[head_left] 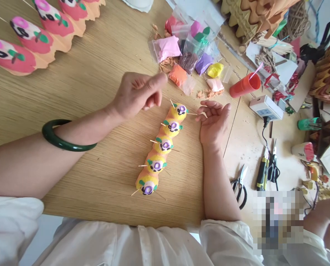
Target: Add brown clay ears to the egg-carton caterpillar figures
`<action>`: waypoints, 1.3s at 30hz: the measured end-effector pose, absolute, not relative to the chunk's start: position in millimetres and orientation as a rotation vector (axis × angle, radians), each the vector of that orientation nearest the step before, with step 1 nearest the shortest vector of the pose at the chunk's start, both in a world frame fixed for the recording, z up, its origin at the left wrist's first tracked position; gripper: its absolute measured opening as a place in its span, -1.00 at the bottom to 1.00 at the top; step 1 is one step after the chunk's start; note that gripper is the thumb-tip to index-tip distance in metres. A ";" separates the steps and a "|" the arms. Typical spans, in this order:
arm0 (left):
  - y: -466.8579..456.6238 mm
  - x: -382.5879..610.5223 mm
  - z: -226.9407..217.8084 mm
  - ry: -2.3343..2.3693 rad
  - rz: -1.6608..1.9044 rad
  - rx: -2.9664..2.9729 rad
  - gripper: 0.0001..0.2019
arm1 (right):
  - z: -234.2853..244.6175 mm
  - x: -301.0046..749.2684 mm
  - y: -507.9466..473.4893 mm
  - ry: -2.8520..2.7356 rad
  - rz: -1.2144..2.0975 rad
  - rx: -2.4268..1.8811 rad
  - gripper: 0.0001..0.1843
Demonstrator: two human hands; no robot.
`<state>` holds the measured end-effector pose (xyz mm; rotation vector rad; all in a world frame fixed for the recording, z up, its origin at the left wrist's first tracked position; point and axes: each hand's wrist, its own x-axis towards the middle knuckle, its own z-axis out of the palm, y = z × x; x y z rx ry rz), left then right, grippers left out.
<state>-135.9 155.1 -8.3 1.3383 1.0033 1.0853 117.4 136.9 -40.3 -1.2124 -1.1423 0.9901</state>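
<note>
A strip of egg carton cups (151, 155) lies on the wooden table before me, its yellow cups decorated with purple rings, black spots and green leaf shapes. Thin wooden toothpicks (143, 166) stick out from both sides of it. My left hand (140, 90), with a dark green bangle (55, 138) on the forearm, is raised to the left of the strip's far end. Its fingers are curled in and its thumb pressed against them; anything inside is hidden. On the right, my right hand (214, 120) rests palm up, fingers loosely bent and apart, close to the far cup's right toothpick (192, 113).
Bags of coloured clay (192, 55) lie beyond the strip, with a red cup (245, 85) and a power strip (266, 108) to their right. Scissors (240, 183) lie beside my right forearm. Red painted carton cups (29, 40) stand far left. Another person's hand (324, 218) shows lower right.
</note>
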 end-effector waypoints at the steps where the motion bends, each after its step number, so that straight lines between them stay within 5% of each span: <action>1: 156.0 -138.4 -8.4 0.961 0.978 1.446 -0.32 | -41.2 118.2 139.3 -1.101 0.997 -1.197 -0.34; 4: 159.7 -143.9 -9.5 0.904 0.779 1.599 -0.26 | -44.0 119.1 144.4 -1.011 0.994 -1.132 -0.38; 8: 162.7 -142.7 -7.8 0.916 0.930 1.283 -0.36 | -34.7 114.5 135.2 -1.003 0.911 -1.169 -0.45; 16: 131.9 -116.0 24.9 0.629 0.838 0.630 -0.57 | 17.6 71.7 49.4 -1.503 0.404 -1.249 -0.89; 20: 117.2 -109.8 45.8 0.609 0.844 0.503 -0.49 | 31.0 49.6 34.2 -1.857 0.147 -1.214 -0.82; 32: 101.8 -107.8 65.6 0.550 0.813 0.579 -0.39 | 43.9 32.8 46.5 -1.954 0.282 -1.265 -0.82; 39: 97.9 -101.5 58.1 0.655 1.035 0.843 -0.75 | 43.8 38.7 51.9 -1.526 0.478 -1.245 -0.84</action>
